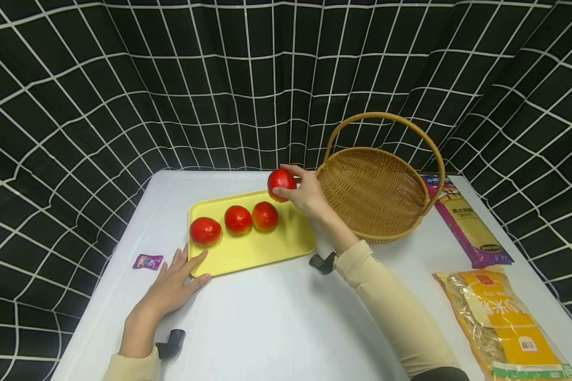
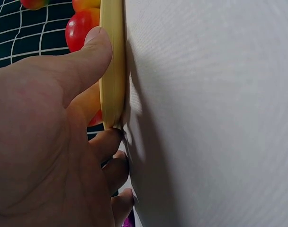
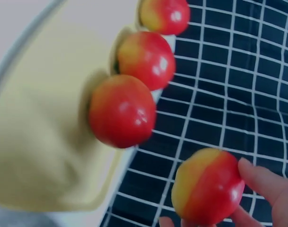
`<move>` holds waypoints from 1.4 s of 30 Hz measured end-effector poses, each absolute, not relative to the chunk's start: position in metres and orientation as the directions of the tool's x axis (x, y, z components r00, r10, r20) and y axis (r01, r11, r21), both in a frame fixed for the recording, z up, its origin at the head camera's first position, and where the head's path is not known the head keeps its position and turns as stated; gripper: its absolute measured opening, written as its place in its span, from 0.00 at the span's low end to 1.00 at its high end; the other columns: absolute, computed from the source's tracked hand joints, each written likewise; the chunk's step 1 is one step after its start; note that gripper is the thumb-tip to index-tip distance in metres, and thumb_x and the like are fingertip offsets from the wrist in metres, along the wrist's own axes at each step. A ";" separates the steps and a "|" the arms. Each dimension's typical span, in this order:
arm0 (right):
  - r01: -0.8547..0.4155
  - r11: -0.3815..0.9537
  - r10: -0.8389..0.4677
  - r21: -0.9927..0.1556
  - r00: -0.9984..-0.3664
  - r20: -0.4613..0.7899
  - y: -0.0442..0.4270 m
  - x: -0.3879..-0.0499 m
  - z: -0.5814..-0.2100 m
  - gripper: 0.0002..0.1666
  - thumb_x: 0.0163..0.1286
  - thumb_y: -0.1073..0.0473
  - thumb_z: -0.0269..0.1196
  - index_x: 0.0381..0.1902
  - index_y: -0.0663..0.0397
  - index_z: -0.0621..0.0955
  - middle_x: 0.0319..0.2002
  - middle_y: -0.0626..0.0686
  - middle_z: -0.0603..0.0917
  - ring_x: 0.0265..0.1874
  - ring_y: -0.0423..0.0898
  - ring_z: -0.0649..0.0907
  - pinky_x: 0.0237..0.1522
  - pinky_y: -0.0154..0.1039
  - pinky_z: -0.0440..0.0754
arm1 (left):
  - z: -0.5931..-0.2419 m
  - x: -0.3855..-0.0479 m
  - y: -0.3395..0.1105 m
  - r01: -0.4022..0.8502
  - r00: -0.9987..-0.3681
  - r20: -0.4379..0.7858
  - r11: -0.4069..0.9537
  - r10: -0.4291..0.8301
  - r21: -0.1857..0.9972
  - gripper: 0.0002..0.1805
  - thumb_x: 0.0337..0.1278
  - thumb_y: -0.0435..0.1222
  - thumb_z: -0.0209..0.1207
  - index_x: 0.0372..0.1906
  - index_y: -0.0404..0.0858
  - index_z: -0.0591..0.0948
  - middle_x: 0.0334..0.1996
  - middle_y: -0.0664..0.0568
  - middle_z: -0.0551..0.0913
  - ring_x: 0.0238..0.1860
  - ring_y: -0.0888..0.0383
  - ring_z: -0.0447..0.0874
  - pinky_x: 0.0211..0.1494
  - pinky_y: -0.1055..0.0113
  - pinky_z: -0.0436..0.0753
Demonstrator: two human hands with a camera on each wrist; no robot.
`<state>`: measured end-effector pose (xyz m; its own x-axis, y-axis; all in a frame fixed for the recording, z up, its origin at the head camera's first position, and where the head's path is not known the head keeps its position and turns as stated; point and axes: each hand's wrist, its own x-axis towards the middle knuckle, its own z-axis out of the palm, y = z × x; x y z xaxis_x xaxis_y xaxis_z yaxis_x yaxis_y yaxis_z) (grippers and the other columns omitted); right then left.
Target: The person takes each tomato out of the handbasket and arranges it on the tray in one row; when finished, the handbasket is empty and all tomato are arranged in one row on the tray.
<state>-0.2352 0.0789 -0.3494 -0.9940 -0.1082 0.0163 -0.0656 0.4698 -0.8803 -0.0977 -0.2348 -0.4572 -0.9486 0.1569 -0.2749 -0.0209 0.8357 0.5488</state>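
A red apple with a yellow side point(image 1: 282, 185) is held by my right hand point(image 1: 310, 194), thumb and fingers around it. It is raised above the far rim of the yellow tray point(image 1: 248, 256), left of the basket. In the right wrist view the held apple point(image 3: 208, 187) shows both colours. Three similar apples lie in the tray: one at the left point(image 1: 205, 231), one in the middle point(image 1: 238, 219), one to the right point(image 1: 265, 216). My left hand point(image 1: 171, 286) holds the tray's near-left corner, its thumb point(image 2: 89, 61) at the rim and its index finger reaching inside.
A wicker basket point(image 1: 372, 190) with a tall handle stands right of the tray. Beyond it lie a purple noodle packet point(image 1: 472, 222) and, nearer, a yellow food bag point(image 1: 510, 323). A small purple sachet point(image 1: 148, 261) is at the left. Dark gridded cloth point(image 1: 267, 79) surrounds the white table.
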 end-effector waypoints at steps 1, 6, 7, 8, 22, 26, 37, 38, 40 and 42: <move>-0.062 0.476 -0.100 -0.877 -0.995 0.016 0.077 -0.235 -0.353 0.38 0.70 0.64 0.72 0.76 0.50 0.75 0.72 0.60 0.77 0.65 0.60 0.80 0.67 0.52 0.85 | -0.457 -0.098 -0.235 -0.020 -0.949 -0.273 0.836 0.157 0.549 0.43 0.74 0.60 0.57 0.84 0.46 0.63 0.85 0.29 0.42 0.86 0.29 0.33 0.84 0.28 0.34; -0.047 0.518 -0.066 -0.854 -0.998 0.015 0.071 -0.236 -0.367 0.38 0.72 0.64 0.70 0.78 0.52 0.73 0.74 0.63 0.75 0.69 0.62 0.78 0.72 0.54 0.81 | -0.456 -0.098 -0.235 -0.016 -0.951 -0.266 0.834 0.158 0.552 0.43 0.73 0.61 0.57 0.84 0.45 0.63 0.85 0.28 0.43 0.86 0.29 0.34 0.83 0.27 0.34; -0.044 0.534 -0.058 -0.845 -0.998 0.015 0.070 -0.236 -0.369 0.38 0.72 0.64 0.70 0.78 0.51 0.72 0.73 0.63 0.75 0.69 0.62 0.78 0.73 0.55 0.81 | -0.456 -0.098 -0.235 -0.016 -0.951 -0.265 0.834 0.158 0.552 0.43 0.73 0.60 0.57 0.84 0.45 0.63 0.85 0.28 0.43 0.86 0.29 0.34 0.83 0.27 0.34; -0.043 0.548 -0.054 -0.835 -0.998 0.016 0.069 -0.235 -0.371 0.39 0.73 0.63 0.70 0.78 0.51 0.72 0.73 0.63 0.75 0.69 0.62 0.78 0.73 0.55 0.80 | -0.456 -0.098 -0.235 -0.017 -0.951 -0.266 0.833 0.157 0.553 0.43 0.74 0.60 0.58 0.84 0.45 0.63 0.85 0.29 0.43 0.86 0.29 0.34 0.83 0.28 0.34; -0.022 0.673 -0.044 -0.739 -0.999 -0.009 0.065 -0.237 -0.395 0.39 0.76 0.62 0.67 0.80 0.55 0.68 0.71 0.67 0.74 0.72 0.62 0.75 0.78 0.57 0.74 | -0.456 -0.097 -0.234 -0.016 -0.953 -0.260 0.830 0.156 0.557 0.42 0.74 0.58 0.58 0.83 0.45 0.64 0.85 0.30 0.43 0.86 0.29 0.34 0.84 0.28 0.34; -0.014 0.684 -0.041 -0.730 -0.999 -0.020 0.064 -0.235 -0.402 0.39 0.77 0.62 0.66 0.81 0.54 0.66 0.75 0.67 0.71 0.74 0.63 0.72 0.78 0.59 0.73 | -0.456 -0.098 -0.234 -0.017 -0.952 -0.263 0.832 0.156 0.555 0.42 0.74 0.59 0.58 0.84 0.45 0.64 0.85 0.30 0.42 0.86 0.29 0.34 0.84 0.28 0.33; 0.002 0.721 -0.037 -0.693 -0.998 -0.041 0.066 -0.227 -0.411 0.38 0.79 0.63 0.62 0.82 0.56 0.65 0.76 0.69 0.67 0.76 0.64 0.71 0.80 0.59 0.70 | -0.457 -0.099 -0.235 -0.014 -0.952 -0.264 0.835 0.158 0.550 0.43 0.73 0.60 0.58 0.84 0.45 0.63 0.85 0.30 0.42 0.86 0.29 0.34 0.84 0.28 0.33; 0.002 0.726 -0.039 -0.688 -0.998 -0.044 0.066 -0.226 -0.412 0.37 0.79 0.63 0.62 0.82 0.56 0.65 0.76 0.69 0.67 0.76 0.64 0.71 0.80 0.59 0.70 | -0.457 -0.099 -0.235 -0.013 -0.951 -0.264 0.835 0.159 0.551 0.43 0.73 0.60 0.58 0.84 0.45 0.63 0.85 0.30 0.42 0.86 0.29 0.34 0.84 0.28 0.33; -0.001 0.736 -0.045 -0.677 -0.998 -0.048 0.066 -0.225 -0.413 0.37 0.79 0.62 0.62 0.82 0.56 0.65 0.76 0.69 0.67 0.77 0.64 0.70 0.80 0.59 0.70 | -0.457 -0.098 -0.235 -0.014 -0.951 -0.265 0.834 0.160 0.552 0.43 0.73 0.60 0.58 0.84 0.45 0.63 0.85 0.30 0.42 0.86 0.29 0.33 0.83 0.28 0.33; -0.001 0.742 -0.051 -0.670 -0.997 -0.054 0.067 -0.224 -0.414 0.37 0.80 0.62 0.61 0.82 0.56 0.64 0.76 0.69 0.67 0.77 0.64 0.69 0.80 0.60 0.69 | -0.457 -0.099 -0.235 -0.012 -0.951 -0.265 0.833 0.162 0.553 0.43 0.73 0.61 0.57 0.84 0.45 0.63 0.85 0.29 0.42 0.86 0.29 0.33 0.83 0.27 0.33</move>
<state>-0.2243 0.0666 -0.4142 -0.9973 -0.0507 -0.0540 -0.0014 0.7422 -0.6702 -0.0985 -0.2353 -0.4572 -0.9507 0.1617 -0.2646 -0.0120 0.8334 0.5525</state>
